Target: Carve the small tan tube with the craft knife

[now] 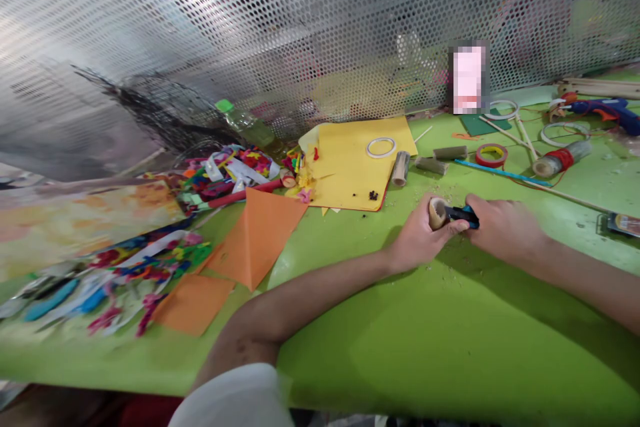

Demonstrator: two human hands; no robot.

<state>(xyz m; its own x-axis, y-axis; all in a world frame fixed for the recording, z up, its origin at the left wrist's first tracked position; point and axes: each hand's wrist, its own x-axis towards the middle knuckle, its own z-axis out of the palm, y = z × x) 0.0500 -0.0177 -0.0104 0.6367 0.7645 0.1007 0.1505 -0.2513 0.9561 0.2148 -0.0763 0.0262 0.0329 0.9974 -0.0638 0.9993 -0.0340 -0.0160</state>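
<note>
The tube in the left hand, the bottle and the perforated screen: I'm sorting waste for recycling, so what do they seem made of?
Tube: probably bamboo or similar wood, matt; its wall is pale tan. Bottle: likely clear, glossy plastic; its side looks see-through. Perforated screen: apparently metal, dully shiny; silver-grey, catching light.

Short white sleeve (237,395), bare forearms (325,294), bare hands (413,238)

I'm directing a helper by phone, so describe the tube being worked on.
On the green table, find the yellow sheet, then look nearer and to the right. There the left hand grips a short hollow tube, its open end by the black-and-blue tool in the right hand. Unlike the similar pieces beyond, it alone is held.
</note>
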